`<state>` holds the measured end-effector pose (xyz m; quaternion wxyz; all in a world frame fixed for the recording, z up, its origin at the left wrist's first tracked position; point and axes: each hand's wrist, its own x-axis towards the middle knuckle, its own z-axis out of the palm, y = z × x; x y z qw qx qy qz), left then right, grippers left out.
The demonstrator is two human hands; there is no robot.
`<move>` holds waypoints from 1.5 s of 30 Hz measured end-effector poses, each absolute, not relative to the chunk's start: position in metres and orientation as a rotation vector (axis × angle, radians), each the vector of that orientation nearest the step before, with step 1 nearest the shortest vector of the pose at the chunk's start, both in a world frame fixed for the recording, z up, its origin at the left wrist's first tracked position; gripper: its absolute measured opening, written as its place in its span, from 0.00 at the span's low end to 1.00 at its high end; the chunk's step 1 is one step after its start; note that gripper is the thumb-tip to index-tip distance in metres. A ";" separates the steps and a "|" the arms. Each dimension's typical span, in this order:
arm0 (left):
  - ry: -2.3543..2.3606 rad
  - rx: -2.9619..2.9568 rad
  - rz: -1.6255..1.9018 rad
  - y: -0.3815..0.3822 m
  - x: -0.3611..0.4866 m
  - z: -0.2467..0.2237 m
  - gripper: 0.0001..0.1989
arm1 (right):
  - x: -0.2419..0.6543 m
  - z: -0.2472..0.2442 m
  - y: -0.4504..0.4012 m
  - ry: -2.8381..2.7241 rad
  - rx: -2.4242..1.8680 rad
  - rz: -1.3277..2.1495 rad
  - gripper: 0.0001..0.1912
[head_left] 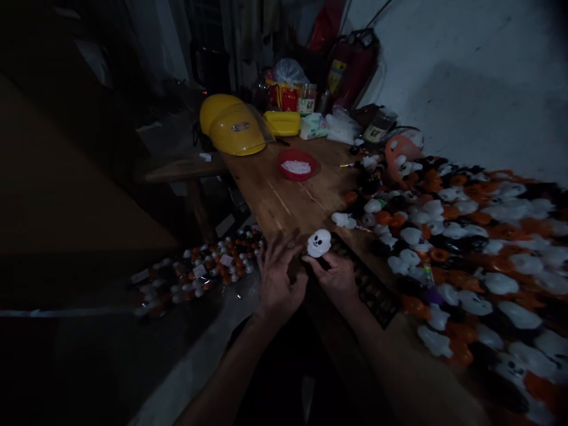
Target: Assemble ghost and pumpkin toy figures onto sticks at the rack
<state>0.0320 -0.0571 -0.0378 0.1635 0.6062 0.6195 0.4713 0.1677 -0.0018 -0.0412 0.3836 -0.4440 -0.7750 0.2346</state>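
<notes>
Your right hand [338,283] pinches the white ghost figure [319,243] beside a dark tray [371,288], your left hand [280,283] spreads its fingers loosely near that figure, and a red bowl [294,176] sits beyond

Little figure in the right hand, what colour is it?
The figure is white with dark features; head view.

Bare left hand [280,281], bare right hand [339,283], uncovered forearms [237,364], dark clothing [277,370] below
</notes>
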 end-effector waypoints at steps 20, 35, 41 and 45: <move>1.484 1.388 1.466 -0.038 0.033 -0.037 0.08 | 0.164 -0.041 -0.003 -1.989 -1.010 0.478 0.07; 1.639 1.621 1.360 -0.032 0.032 -0.045 0.15 | 0.234 0.034 -0.015 -2.076 -1.374 0.418 0.10; 1.896 1.881 1.238 -0.035 0.037 -0.038 0.13 | 0.286 0.026 -0.089 -1.842 -1.520 0.099 0.10; 1.991 1.994 1.128 -0.036 0.034 -0.039 0.11 | 0.280 -0.008 -0.136 -1.893 -1.591 0.160 0.13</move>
